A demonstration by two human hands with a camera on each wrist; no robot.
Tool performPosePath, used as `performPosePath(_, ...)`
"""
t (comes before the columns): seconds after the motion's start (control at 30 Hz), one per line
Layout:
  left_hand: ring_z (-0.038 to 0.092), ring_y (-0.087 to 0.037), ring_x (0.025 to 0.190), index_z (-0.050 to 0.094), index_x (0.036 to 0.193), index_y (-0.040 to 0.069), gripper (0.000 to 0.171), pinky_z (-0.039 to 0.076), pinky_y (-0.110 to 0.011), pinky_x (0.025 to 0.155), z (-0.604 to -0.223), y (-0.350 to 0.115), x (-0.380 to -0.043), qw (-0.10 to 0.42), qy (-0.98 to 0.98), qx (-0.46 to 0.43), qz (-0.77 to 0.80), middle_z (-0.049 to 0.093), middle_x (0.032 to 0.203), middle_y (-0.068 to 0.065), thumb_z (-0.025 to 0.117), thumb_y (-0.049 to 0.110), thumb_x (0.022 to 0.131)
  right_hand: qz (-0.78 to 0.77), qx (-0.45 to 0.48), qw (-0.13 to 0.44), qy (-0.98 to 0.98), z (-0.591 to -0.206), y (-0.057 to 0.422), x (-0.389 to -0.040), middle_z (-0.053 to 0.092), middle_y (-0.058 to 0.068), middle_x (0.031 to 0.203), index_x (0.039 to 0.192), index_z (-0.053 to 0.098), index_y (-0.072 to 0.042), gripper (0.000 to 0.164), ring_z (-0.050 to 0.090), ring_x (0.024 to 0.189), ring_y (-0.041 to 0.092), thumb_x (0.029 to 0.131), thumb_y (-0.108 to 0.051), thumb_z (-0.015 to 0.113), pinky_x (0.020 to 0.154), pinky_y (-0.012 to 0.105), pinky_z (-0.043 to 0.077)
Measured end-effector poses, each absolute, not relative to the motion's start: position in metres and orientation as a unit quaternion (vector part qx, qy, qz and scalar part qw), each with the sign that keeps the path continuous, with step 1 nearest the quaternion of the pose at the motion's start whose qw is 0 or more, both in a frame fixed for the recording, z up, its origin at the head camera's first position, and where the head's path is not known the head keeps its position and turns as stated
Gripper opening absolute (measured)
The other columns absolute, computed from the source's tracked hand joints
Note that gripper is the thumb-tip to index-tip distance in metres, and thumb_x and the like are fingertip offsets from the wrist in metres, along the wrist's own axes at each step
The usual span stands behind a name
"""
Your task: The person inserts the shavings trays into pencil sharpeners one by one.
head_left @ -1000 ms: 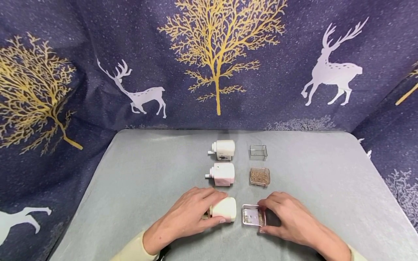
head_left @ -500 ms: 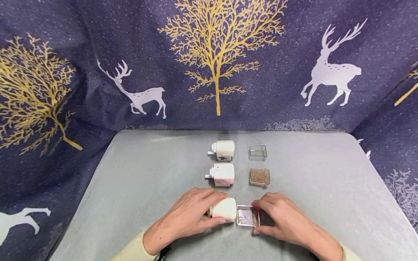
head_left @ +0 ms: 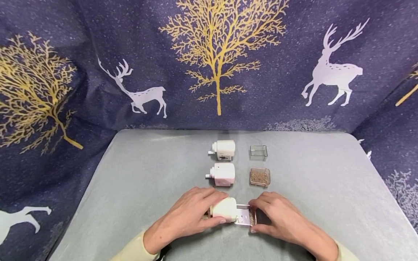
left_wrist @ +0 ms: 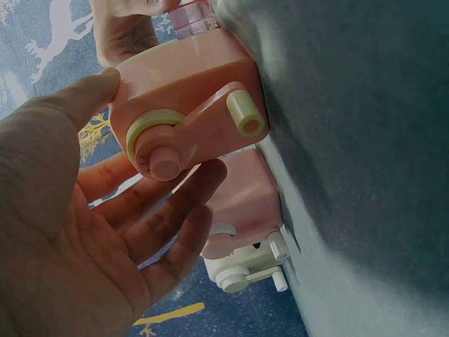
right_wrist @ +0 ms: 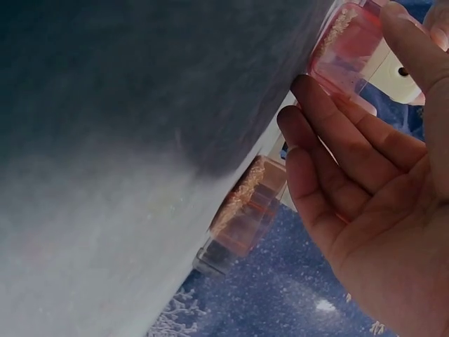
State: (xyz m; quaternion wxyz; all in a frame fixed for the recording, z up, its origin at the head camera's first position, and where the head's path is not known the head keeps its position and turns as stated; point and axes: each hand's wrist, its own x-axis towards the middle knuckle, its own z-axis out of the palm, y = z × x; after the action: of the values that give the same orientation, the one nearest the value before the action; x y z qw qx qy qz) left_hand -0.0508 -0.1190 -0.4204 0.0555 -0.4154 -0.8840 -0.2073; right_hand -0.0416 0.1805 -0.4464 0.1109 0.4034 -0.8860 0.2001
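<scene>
My left hand [head_left: 191, 212] grips the nearest hand-crank pencil sharpener [head_left: 224, 209], thumb on its near side and fingers on the far side. In the left wrist view its crank handle [left_wrist: 245, 112] faces the camera, on a pink body with pale yellow parts. My right hand [head_left: 282, 217] pinches the outer end of a clear pinkish shavings drawer [head_left: 243, 216] between thumb and fingers. The drawer's inner end is hidden inside the sharpener, while the rest sticks out to the right. Some shavings show in it, also in the right wrist view, where the drawer [right_wrist: 344, 42] meets the sharpener.
Behind stand a pink sharpener [head_left: 223, 174] and a white sharpener [head_left: 225, 149], cranks to the left. Right of them lie a drawer full of brown shavings [head_left: 259, 177] and a clear drawer [head_left: 258, 152]. A patterned dark blue cloth [head_left: 277, 90] hangs behind the grey table [head_left: 156, 166].
My right hand has moved the drawer leftward, from a gap beside the sharpener to its side and then partly into it. The left hand and its sharpener have stayed in place.
</scene>
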Motion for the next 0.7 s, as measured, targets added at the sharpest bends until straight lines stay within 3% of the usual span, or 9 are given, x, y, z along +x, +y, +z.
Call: performPosePath(0.7, 0.053, -0.002, 0.101, 0.057, 0.13, 0.026, 0.053, 0.048, -0.034, 0.089, -0.4197, -0.1184, -0.0504, 0.049, -0.884, -0.412, -0.214, 0.058, 0.115, 0.015, 0.059, 0.059, 0.089, 0.2, 0.394, 0.096, -0.892, -0.4475, 0.1722, -0.0438, 0.064, -0.012, 0.093, 0.107, 0.069, -0.013, 0.061, 0.056, 0.086, 0.006, 0.069, -0.061, 0.077, 0.079, 0.035, 0.051)
